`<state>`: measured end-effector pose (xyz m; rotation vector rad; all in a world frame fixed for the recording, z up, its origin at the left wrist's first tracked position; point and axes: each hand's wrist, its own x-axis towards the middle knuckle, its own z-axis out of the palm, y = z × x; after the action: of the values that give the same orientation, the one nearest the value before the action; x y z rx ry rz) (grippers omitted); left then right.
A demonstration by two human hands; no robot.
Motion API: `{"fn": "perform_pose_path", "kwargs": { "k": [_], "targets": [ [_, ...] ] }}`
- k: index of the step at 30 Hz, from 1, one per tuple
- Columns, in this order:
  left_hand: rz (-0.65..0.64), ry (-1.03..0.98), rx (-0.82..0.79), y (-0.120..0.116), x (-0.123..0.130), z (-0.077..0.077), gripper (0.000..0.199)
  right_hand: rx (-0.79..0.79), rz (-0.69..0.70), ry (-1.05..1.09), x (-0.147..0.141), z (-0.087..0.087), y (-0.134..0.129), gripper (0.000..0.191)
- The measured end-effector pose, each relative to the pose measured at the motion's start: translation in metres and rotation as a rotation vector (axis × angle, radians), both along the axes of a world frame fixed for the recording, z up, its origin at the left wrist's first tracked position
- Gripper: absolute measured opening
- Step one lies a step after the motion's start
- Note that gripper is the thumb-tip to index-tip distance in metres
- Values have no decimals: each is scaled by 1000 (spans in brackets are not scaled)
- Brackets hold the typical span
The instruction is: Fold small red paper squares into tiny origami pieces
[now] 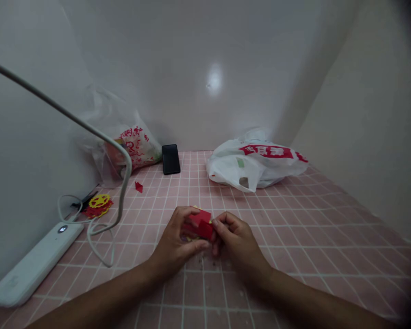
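Note:
Both hands meet over the tiled tabletop around a small folded piece of red paper. My right hand pinches its right edge between thumb and fingers. From the other side, my left hand curls round the paper, its fingers on the left edge and its thumb stretched out below. Another flat red piece lies just behind, with bits of yellow showing under it. Motion blur and the fingers hide part of these pieces.
A white power bank with a looping cable is at left, near yellow and red gear-shaped cutouts. A red scrap, black phone, clear printed bag and white plastic bag lie farther back, by the walls.

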<state>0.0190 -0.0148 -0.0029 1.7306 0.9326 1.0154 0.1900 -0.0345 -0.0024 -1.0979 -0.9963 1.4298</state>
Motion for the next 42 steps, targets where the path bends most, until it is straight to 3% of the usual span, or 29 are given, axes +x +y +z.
{"fn": "perform_pose_path", "kwargs": {
  "k": [2,4,8,15,19,24,32,35,38,42],
  "targets": [
    [-29,92,184,-1,0,1,58,7,-6,-25,0,0,0,34],
    [-49,156,275,-2,1,5,49,14,-9,-55,0,1,0,33],
    [-2,211,294,-3,1,13,22,43,-32,-83,0,2,0,31],
    [-49,235,286,0,1,9,22,-7,-27,14,0,1,1,33],
    [-3,202,268,0,0,6,15,-18,-13,47,-1,0,0,33],
    [65,110,164,0,-1,6,15,-52,44,76,-3,-1,-2,35],
    [61,-138,-88,0,1,7,25,-84,196,46,-8,-1,-8,34],
    [25,-225,-190,4,1,7,28,-59,243,37,-6,0,-9,32],
    [-45,-297,-324,8,0,7,31,-11,176,66,-3,-1,-6,30],
    [-114,-263,-413,10,0,8,31,15,173,48,-1,-5,-2,27]
  ]
}}
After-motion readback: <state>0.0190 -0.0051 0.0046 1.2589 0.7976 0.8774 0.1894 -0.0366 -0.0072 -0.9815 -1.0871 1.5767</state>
